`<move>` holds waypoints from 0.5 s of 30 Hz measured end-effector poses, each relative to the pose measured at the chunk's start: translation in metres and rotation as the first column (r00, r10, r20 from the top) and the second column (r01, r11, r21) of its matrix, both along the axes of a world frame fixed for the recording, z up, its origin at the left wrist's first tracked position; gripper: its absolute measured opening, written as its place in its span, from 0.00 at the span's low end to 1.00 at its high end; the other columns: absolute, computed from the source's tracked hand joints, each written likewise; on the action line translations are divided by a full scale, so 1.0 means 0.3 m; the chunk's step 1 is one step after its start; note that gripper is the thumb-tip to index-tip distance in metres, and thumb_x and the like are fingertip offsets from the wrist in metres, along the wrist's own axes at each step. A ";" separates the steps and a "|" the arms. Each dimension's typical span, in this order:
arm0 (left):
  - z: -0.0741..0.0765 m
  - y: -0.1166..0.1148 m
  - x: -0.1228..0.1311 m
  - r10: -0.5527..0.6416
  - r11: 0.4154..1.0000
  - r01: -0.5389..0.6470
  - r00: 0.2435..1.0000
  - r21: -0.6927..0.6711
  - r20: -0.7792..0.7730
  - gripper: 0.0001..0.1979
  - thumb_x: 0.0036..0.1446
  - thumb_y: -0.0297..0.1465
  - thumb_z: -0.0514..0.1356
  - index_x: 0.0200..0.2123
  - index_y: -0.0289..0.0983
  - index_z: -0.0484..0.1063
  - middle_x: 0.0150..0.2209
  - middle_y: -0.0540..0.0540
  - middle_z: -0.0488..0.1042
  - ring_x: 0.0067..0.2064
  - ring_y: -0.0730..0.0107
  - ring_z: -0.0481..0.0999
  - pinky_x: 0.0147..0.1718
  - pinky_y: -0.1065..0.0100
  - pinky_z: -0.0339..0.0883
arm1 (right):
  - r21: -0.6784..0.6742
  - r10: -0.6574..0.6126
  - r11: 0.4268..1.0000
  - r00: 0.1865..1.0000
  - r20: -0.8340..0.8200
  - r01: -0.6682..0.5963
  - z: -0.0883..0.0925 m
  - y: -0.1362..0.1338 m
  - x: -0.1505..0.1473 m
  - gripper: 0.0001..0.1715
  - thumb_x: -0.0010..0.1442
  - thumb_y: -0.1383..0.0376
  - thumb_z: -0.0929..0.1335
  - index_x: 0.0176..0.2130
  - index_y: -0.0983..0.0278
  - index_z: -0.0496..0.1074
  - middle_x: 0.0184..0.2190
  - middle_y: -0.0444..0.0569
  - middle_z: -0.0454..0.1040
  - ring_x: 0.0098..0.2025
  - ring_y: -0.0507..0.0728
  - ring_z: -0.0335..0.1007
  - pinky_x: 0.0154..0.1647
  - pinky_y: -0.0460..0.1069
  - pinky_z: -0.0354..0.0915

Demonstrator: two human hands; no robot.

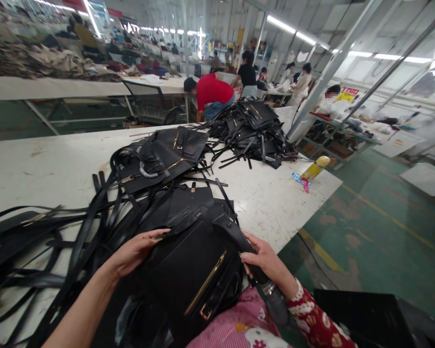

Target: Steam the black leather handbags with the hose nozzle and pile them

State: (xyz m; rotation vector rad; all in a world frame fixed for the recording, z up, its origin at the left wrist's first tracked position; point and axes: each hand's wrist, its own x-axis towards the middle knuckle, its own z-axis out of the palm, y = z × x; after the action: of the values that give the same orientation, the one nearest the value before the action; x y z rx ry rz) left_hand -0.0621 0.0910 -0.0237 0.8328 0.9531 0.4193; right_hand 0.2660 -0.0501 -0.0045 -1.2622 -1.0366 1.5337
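A black leather bag piece (192, 270) with a gold zipper and gold buckle lies at the table's near edge, over my lap. My left hand (136, 251) rests on its upper left part, fingers curled onto the edge. My right hand (266, 263) is closed around a dark, cylinder-shaped tool (271, 292) pressed against the piece's right side. Long black straps (76, 241) trail from the piece to the left.
More black bag pieces are heaped mid-table (159, 157) and at the far end (252, 128). A yellow bottle (313, 170) lies by the white table's (275, 203) right edge. A person in red (212, 96) bends beyond the table. A black bin (366, 319) stands at my right.
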 end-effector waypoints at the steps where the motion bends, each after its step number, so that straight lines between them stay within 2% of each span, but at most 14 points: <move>1: 0.006 0.004 0.010 0.004 0.998 0.000 0.998 -0.064 0.070 0.23 0.46 0.38 0.61 0.46 0.35 0.70 0.46 0.40 0.72 0.48 0.55 0.70 0.49 0.59 0.61 | 0.001 0.017 1.000 1.000 -0.018 -0.017 0.008 0.010 -0.003 0.37 0.52 0.64 0.69 0.58 0.60 0.54 0.21 0.41 0.69 0.17 0.51 0.63 0.15 0.43 0.61; 3: 0.022 0.020 0.032 -0.001 0.989 0.025 0.987 -0.148 0.160 0.27 0.49 0.46 0.57 0.46 0.33 0.70 0.46 0.37 0.72 0.48 0.53 0.70 0.49 0.57 0.62 | -0.003 0.050 0.999 0.997 -0.056 -0.050 0.023 0.038 -0.009 0.37 0.52 0.64 0.69 0.58 0.60 0.54 0.22 0.41 0.69 0.17 0.50 0.63 0.14 0.43 0.61; 5: 0.037 0.046 0.066 -0.047 0.990 0.065 0.989 -0.127 0.141 0.29 0.48 0.49 0.56 0.47 0.33 0.69 0.46 0.36 0.72 0.48 0.51 0.70 0.47 0.56 0.63 | -0.010 0.088 0.996 0.993 -0.081 -0.089 0.031 0.069 -0.018 0.37 0.52 0.65 0.69 0.58 0.59 0.55 0.22 0.41 0.69 0.17 0.50 0.63 0.14 0.43 0.62; 7: 0.044 0.075 0.113 -0.128 0.992 0.128 0.991 0.001 0.027 0.26 0.45 0.44 0.61 0.46 0.36 0.70 0.45 0.39 0.73 0.47 0.54 0.70 0.46 0.59 0.64 | -0.017 0.124 0.992 0.988 -0.096 -0.126 0.032 0.096 -0.032 0.36 0.52 0.65 0.69 0.58 0.60 0.55 0.22 0.41 0.69 0.17 0.50 0.64 0.14 0.43 0.62; 9: 0.037 0.104 0.169 -0.230 0.964 0.236 0.971 0.119 -0.062 0.21 0.42 0.37 0.65 0.42 0.36 0.72 0.43 0.42 0.74 0.44 0.57 0.72 0.44 0.62 0.65 | -0.023 0.144 0.989 0.983 -0.110 -0.148 0.026 0.116 -0.047 0.37 0.52 0.65 0.70 0.58 0.61 0.55 0.21 0.41 0.69 0.16 0.50 0.63 0.14 0.42 0.62; 11: 0.016 0.126 0.227 -0.300 0.938 0.310 0.950 0.157 -0.082 0.18 0.39 0.32 0.65 0.37 0.35 0.73 0.36 0.44 0.76 0.38 0.59 0.75 0.41 0.62 0.66 | -0.030 0.151 0.987 0.980 -0.128 -0.156 0.015 0.128 -0.056 0.38 0.51 0.64 0.70 0.58 0.62 0.54 0.20 0.40 0.69 0.16 0.51 0.64 0.13 0.42 0.63; 13: -0.016 0.138 0.275 -0.301 0.940 0.308 0.951 0.149 -0.067 0.16 0.38 0.30 0.64 0.35 0.34 0.72 0.29 0.47 0.76 0.33 0.60 0.75 0.37 0.61 0.67 | -0.035 0.149 0.987 0.978 -0.145 -0.155 0.001 0.136 -0.058 0.39 0.51 0.64 0.70 0.59 0.63 0.53 0.20 0.41 0.69 0.16 0.51 0.64 0.13 0.43 0.63; 15: -0.051 0.141 0.307 -0.259 0.953 0.263 0.965 0.150 -0.047 0.18 0.37 0.28 0.64 0.36 0.34 0.71 0.27 0.49 0.75 0.32 0.62 0.75 0.35 0.63 0.67 | -0.037 0.136 0.989 0.977 -0.162 -0.144 -0.015 0.143 -0.054 0.40 0.51 0.63 0.70 0.59 0.62 0.53 0.20 0.41 0.69 0.16 0.51 0.64 0.13 0.43 0.63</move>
State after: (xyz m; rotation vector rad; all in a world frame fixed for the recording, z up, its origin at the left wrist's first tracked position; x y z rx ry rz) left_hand 0.0299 0.1333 -0.0389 1.0942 0.8278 0.2554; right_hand 0.2498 -0.0071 -0.0089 -1.0985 -1.0073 1.7462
